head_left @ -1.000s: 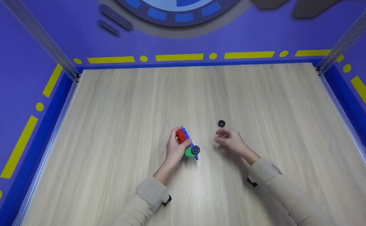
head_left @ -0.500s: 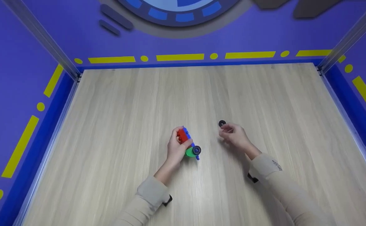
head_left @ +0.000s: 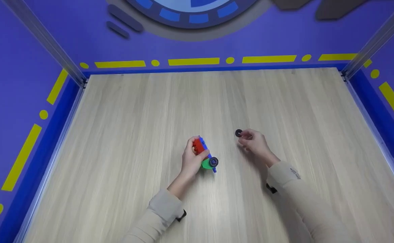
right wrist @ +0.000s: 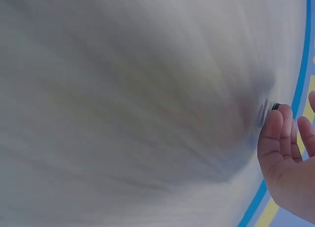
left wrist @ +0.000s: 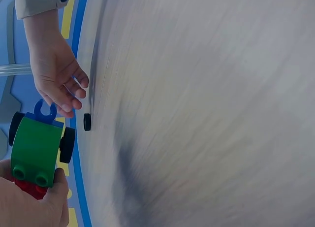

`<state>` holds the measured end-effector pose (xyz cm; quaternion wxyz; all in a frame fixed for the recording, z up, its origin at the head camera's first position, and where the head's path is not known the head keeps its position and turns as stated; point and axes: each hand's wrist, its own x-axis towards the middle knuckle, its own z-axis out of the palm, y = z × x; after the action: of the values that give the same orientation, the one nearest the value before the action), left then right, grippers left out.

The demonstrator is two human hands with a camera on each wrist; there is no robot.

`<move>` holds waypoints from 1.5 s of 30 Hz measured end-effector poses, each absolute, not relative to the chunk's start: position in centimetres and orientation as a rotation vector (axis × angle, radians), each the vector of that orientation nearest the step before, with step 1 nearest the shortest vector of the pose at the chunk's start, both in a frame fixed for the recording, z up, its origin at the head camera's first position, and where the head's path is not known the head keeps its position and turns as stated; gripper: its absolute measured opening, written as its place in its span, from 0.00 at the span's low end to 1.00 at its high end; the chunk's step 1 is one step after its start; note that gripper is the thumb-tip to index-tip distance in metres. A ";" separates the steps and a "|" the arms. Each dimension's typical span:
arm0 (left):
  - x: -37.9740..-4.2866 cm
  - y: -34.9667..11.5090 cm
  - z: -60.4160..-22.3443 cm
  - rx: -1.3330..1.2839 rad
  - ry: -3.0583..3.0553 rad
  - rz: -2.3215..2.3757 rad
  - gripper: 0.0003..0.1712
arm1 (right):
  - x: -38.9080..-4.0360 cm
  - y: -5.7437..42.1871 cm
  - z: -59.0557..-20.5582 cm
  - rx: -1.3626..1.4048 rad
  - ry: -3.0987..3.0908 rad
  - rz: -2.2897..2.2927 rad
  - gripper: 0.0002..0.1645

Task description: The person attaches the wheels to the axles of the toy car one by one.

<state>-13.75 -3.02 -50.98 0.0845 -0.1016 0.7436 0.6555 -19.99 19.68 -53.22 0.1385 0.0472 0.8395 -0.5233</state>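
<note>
A toy vehicle of building blocks (head_left: 199, 147) is gripped by my left hand (head_left: 190, 161) above the table. It has a red block (head_left: 199, 147), a green block (left wrist: 35, 145), a blue base with a hook (left wrist: 45, 111), and two black wheels visible at the green end in the left wrist view. My fingers and thumb hold it around the red part. A loose black wheel (head_left: 238, 133) lies on the table. My right hand (head_left: 256, 143) is just right of it, fingers loosely bent at its edge. Whether they touch it, I cannot tell.
The wood-grain table (head_left: 142, 111) stretches around both hands. Blue panels (head_left: 197, 47) with yellow marks stand behind it and at both sides, with metal posts (head_left: 374, 37) at the corners.
My right hand has moved slightly away from me, up to the loose wheel. My left hand has shifted a little to the right with the toy vehicle. The wheel stays in place.
</note>
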 end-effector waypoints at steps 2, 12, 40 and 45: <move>-13.7 -3.0 -51.0 -0.299 2.227 1.950 0.31 | -20.1 19.7 -53.3 0.137 2.437 -1.505 0.17; -13.5 -2.8 -50.8 -0.296 2.249 1.933 0.31 | -20.9 19.6 -53.4 0.103 2.522 -1.449 0.17; -13.6 -2.9 -50.7 -0.257 2.236 1.940 0.31 | -22.0 20.1 -53.8 0.002 2.661 -1.286 0.22; -13.6 -2.9 -50.7 -0.261 2.234 1.941 0.31 | -22.2 20.0 -54.1 -0.056 2.743 -1.164 0.24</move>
<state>-13.61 -2.88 -50.70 0.0851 -0.0877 0.7492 0.6510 -22.21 20.02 -54.11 0.0806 -0.0188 0.9174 -0.3893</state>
